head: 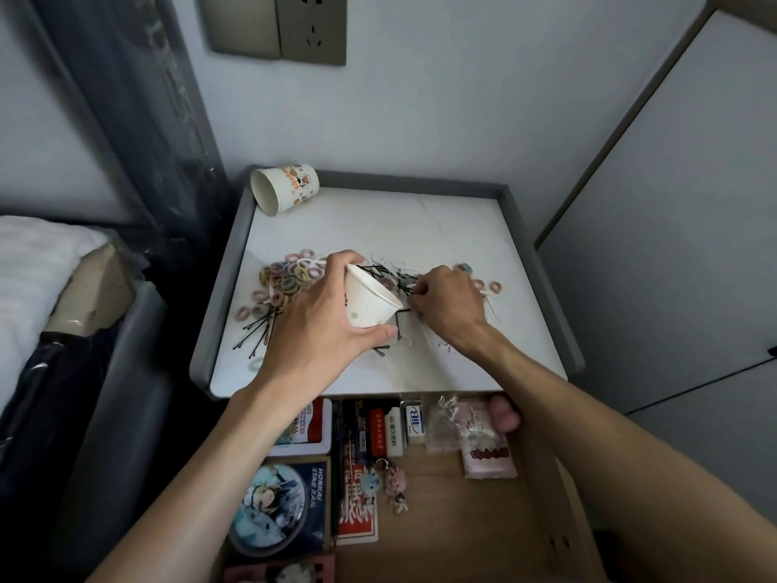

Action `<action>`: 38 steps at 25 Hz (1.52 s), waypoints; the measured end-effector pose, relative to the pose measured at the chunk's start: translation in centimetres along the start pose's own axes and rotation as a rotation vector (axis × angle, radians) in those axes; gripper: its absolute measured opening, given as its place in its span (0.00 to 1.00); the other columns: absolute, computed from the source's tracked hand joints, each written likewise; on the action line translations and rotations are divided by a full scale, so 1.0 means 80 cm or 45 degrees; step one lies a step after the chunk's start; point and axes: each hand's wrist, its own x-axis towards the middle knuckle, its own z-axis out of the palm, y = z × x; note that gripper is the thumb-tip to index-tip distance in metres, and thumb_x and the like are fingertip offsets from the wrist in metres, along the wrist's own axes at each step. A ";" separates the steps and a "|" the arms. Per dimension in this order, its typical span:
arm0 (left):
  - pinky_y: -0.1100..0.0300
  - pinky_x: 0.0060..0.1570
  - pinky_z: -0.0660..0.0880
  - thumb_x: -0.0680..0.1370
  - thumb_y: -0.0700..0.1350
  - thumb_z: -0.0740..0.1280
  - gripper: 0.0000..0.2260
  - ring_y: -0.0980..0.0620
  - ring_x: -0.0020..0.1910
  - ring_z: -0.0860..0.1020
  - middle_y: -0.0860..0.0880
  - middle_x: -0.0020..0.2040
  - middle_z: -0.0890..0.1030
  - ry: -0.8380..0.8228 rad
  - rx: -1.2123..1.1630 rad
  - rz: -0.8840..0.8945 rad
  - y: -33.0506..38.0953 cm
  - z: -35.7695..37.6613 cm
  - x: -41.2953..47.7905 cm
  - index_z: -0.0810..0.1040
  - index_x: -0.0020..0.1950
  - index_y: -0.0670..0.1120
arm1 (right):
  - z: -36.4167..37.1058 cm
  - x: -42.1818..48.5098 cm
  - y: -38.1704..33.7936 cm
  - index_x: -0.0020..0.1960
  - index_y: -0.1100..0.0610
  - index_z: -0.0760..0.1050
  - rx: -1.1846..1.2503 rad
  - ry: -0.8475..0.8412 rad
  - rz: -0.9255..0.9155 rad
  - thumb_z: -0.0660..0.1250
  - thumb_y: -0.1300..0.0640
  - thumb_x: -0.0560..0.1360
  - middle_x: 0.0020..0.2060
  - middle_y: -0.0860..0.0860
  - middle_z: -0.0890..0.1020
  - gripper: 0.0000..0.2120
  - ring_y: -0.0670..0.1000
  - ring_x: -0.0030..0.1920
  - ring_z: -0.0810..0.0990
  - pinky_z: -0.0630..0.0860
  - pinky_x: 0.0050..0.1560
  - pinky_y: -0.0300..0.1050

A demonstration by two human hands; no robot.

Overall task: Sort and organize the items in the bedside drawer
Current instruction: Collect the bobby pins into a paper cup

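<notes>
Mostly hair ties (pixel 290 275) & pins (pixel 258 334) litter nightstand top (pixel 441 229), socket (pixel 311 27) above.

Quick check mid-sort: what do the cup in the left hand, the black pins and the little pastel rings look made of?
The cup looks like thin matte paper, white with printed dots. The black pins are probably thin metal wire, dark-coated, bent double. The pastel rings seem soft fabric-covered elastic, with a fuzzy matte look.

head-worn view, steeply down, close over nightstand (pixel 542 263)
</notes>
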 end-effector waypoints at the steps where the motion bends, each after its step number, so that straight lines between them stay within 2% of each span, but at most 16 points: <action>1: 0.55 0.46 0.74 0.67 0.57 0.78 0.36 0.50 0.51 0.74 0.53 0.57 0.75 0.002 0.006 0.000 0.000 0.000 -0.001 0.62 0.68 0.54 | -0.008 -0.002 0.002 0.38 0.54 0.83 0.022 -0.007 0.014 0.69 0.59 0.69 0.32 0.52 0.82 0.04 0.54 0.39 0.79 0.74 0.37 0.45; 4: 0.56 0.47 0.73 0.67 0.58 0.78 0.36 0.51 0.52 0.74 0.51 0.60 0.77 -0.004 0.006 -0.005 -0.005 0.001 -0.002 0.62 0.68 0.54 | -0.037 -0.005 0.015 0.43 0.51 0.84 -0.011 0.007 0.014 0.71 0.54 0.74 0.35 0.50 0.83 0.03 0.53 0.40 0.79 0.72 0.41 0.46; 7: 0.57 0.44 0.71 0.66 0.58 0.78 0.37 0.51 0.51 0.74 0.52 0.60 0.77 -0.027 0.010 -0.005 -0.007 -0.002 -0.004 0.62 0.69 0.55 | -0.067 -0.008 0.018 0.44 0.56 0.83 0.220 -0.073 -0.138 0.70 0.60 0.75 0.35 0.52 0.84 0.04 0.49 0.36 0.83 0.76 0.38 0.46; 10: 0.58 0.46 0.71 0.67 0.56 0.79 0.39 0.51 0.52 0.74 0.53 0.62 0.76 -0.045 0.009 0.016 -0.006 -0.001 -0.003 0.60 0.70 0.57 | -0.088 -0.024 -0.006 0.47 0.57 0.84 0.276 -0.238 -0.530 0.70 0.63 0.76 0.34 0.47 0.84 0.05 0.44 0.30 0.79 0.74 0.35 0.35; 12: 0.60 0.49 0.70 0.67 0.53 0.79 0.40 0.52 0.53 0.74 0.53 0.63 0.76 -0.054 0.018 0.016 -0.008 -0.002 -0.002 0.59 0.72 0.57 | -0.090 -0.031 -0.027 0.50 0.56 0.85 0.151 -0.185 -0.860 0.72 0.62 0.75 0.36 0.45 0.82 0.07 0.43 0.34 0.78 0.69 0.38 0.27; 14: 0.61 0.50 0.70 0.67 0.52 0.79 0.41 0.54 0.54 0.74 0.54 0.64 0.76 -0.061 -0.005 0.024 -0.010 -0.003 0.002 0.59 0.72 0.58 | -0.088 -0.030 -0.041 0.49 0.56 0.85 0.038 -0.184 -1.048 0.72 0.62 0.74 0.38 0.50 0.83 0.06 0.46 0.38 0.78 0.65 0.40 0.24; 16: 0.59 0.49 0.72 0.66 0.51 0.80 0.39 0.54 0.54 0.75 0.56 0.60 0.76 -0.061 -0.030 0.038 -0.011 -0.004 0.004 0.60 0.70 0.59 | -0.084 -0.029 -0.049 0.48 0.58 0.85 -0.012 -0.249 -1.123 0.70 0.61 0.75 0.40 0.53 0.81 0.05 0.50 0.40 0.78 0.68 0.41 0.28; 18: 0.58 0.48 0.72 0.66 0.51 0.80 0.37 0.53 0.52 0.75 0.57 0.57 0.76 -0.063 -0.022 0.030 -0.012 -0.006 0.005 0.61 0.67 0.60 | -0.078 -0.031 -0.051 0.49 0.58 0.83 0.087 -0.239 -1.054 0.70 0.59 0.75 0.42 0.52 0.80 0.05 0.49 0.41 0.78 0.70 0.42 0.34; 21: 0.59 0.48 0.71 0.66 0.51 0.80 0.36 0.54 0.52 0.74 0.57 0.56 0.76 -0.078 -0.032 -0.011 -0.015 -0.008 0.007 0.61 0.65 0.60 | -0.072 -0.029 -0.046 0.50 0.56 0.83 0.378 -0.109 -0.613 0.74 0.59 0.73 0.38 0.46 0.81 0.06 0.44 0.37 0.77 0.69 0.40 0.32; 24: 0.59 0.48 0.71 0.65 0.51 0.80 0.37 0.54 0.52 0.74 0.59 0.56 0.74 -0.085 -0.071 -0.036 -0.012 -0.010 0.009 0.62 0.65 0.61 | -0.062 -0.032 -0.046 0.46 0.59 0.82 0.612 -0.352 -0.310 0.73 0.62 0.74 0.30 0.49 0.82 0.01 0.44 0.28 0.78 0.72 0.33 0.33; 27: 0.59 0.45 0.68 0.64 0.54 0.81 0.37 0.55 0.51 0.73 0.61 0.55 0.73 -0.060 -0.042 -0.050 -0.007 -0.011 0.011 0.62 0.65 0.60 | -0.060 -0.023 -0.040 0.45 0.60 0.83 0.759 -0.488 -0.273 0.71 0.61 0.76 0.31 0.53 0.83 0.03 0.46 0.29 0.79 0.74 0.33 0.37; 29: 0.60 0.43 0.66 0.64 0.53 0.80 0.36 0.55 0.49 0.72 0.60 0.53 0.72 -0.026 0.011 -0.054 -0.010 -0.013 0.013 0.63 0.64 0.59 | -0.053 0.006 -0.021 0.48 0.57 0.84 0.594 -0.365 -0.297 0.71 0.57 0.76 0.35 0.48 0.84 0.04 0.45 0.35 0.81 0.78 0.39 0.43; 31: 0.62 0.42 0.65 0.65 0.54 0.80 0.35 0.56 0.48 0.71 0.60 0.53 0.71 -0.008 0.066 -0.064 -0.014 -0.016 0.014 0.62 0.64 0.59 | -0.041 0.037 0.002 0.54 0.53 0.82 0.135 -0.137 -0.314 0.72 0.53 0.74 0.45 0.47 0.83 0.09 0.47 0.44 0.81 0.78 0.49 0.49; 33: 0.64 0.45 0.65 0.66 0.54 0.80 0.36 0.57 0.49 0.70 0.60 0.53 0.70 -0.012 0.067 -0.066 -0.015 -0.018 0.014 0.62 0.65 0.58 | -0.026 0.057 0.016 0.60 0.54 0.78 -0.072 -0.188 -0.302 0.73 0.51 0.73 0.52 0.50 0.78 0.17 0.51 0.51 0.78 0.75 0.53 0.49; 36: 0.65 0.48 0.64 0.66 0.55 0.79 0.36 0.58 0.49 0.68 0.60 0.55 0.71 -0.027 0.075 -0.028 -0.012 -0.020 0.015 0.62 0.67 0.57 | -0.015 0.071 0.021 0.53 0.55 0.78 -0.012 -0.305 -0.291 0.73 0.55 0.74 0.47 0.50 0.79 0.10 0.52 0.47 0.79 0.75 0.48 0.46; 38: 0.65 0.47 0.64 0.67 0.55 0.79 0.35 0.58 0.49 0.68 0.58 0.58 0.73 -0.030 0.093 -0.018 -0.012 -0.020 0.015 0.62 0.67 0.57 | -0.015 0.077 0.025 0.48 0.56 0.79 0.060 -0.328 -0.244 0.73 0.58 0.74 0.42 0.50 0.81 0.05 0.52 0.44 0.80 0.75 0.42 0.39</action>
